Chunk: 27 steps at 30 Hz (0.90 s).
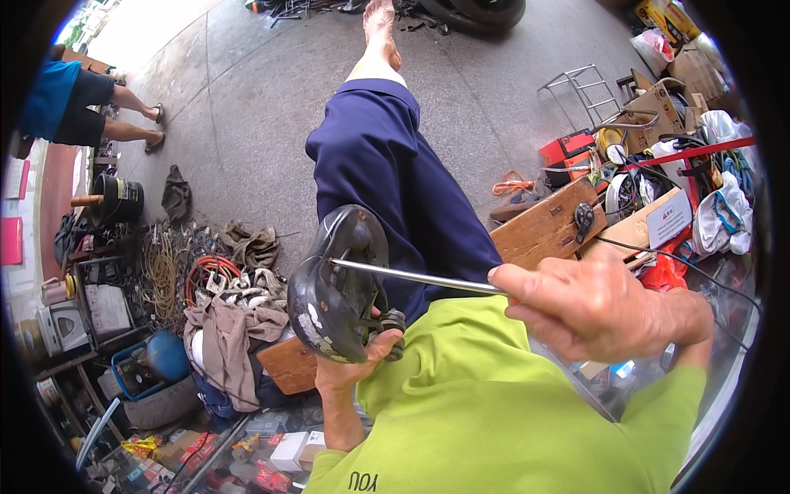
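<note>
Two bare hands are put to one black saddle (313, 288), held above the lap. By the left hand (355, 369), curled around its lower end beside the clamp (395, 329), it is apparently kept steady against the tool. A metal shaft (411, 275) is gripped in the clenched right hand (580, 305), its handle hidden; its tip is set against the saddle, seemingly held crosswise so that force can be directed there. Below, a wooden surface (535, 226) is partly covered by the seated person; near its right end, a small dark object (584, 220) is placed. Beside its left end, cloths (226, 346) and coiled cables (162, 267) are heaped; past its right end, cardboard (646, 222) and bags are piled. At the concrete floor's (255, 99) left edge, another person (78, 103) is seen.
</note>
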### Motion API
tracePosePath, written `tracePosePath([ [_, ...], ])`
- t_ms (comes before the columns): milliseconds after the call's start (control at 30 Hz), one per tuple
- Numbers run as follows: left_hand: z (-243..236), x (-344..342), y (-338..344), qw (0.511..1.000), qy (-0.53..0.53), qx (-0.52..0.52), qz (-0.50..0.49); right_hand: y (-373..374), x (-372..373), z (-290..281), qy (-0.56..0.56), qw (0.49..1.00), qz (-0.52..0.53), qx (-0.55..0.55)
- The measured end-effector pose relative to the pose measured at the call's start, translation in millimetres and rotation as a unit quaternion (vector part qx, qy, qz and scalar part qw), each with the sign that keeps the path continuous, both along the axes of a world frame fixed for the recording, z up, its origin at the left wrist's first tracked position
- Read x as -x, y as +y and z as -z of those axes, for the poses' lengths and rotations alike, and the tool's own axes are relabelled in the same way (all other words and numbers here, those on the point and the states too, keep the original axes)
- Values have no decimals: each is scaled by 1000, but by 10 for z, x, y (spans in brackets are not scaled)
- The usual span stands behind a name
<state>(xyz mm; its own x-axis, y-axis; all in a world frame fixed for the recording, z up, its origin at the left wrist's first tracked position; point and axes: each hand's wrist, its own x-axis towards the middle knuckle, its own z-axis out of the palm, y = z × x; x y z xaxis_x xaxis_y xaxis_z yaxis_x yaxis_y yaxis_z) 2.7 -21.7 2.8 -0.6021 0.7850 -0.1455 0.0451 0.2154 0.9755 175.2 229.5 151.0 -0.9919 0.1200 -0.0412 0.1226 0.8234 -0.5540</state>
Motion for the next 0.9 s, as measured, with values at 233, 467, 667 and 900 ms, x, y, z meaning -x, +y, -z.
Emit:
tracePosePath([
  [233, 18, 52, -68, 986, -155, -46, -38, -145, 111, -8, 225, 906, -78, -351],
  [467, 59, 39, -76, 990, -125, -64, -29, -196, 240, -244, 292, 917, -14, -270],
  [667, 58, 91, -95, 990, -117, -76, -27, -25, 201, -368, 253, 796, -223, -503],
  [900, 85, 35, -86, 991, -121, -47, -29, -74, 148, -301, 125, 977, -15, -171],
])
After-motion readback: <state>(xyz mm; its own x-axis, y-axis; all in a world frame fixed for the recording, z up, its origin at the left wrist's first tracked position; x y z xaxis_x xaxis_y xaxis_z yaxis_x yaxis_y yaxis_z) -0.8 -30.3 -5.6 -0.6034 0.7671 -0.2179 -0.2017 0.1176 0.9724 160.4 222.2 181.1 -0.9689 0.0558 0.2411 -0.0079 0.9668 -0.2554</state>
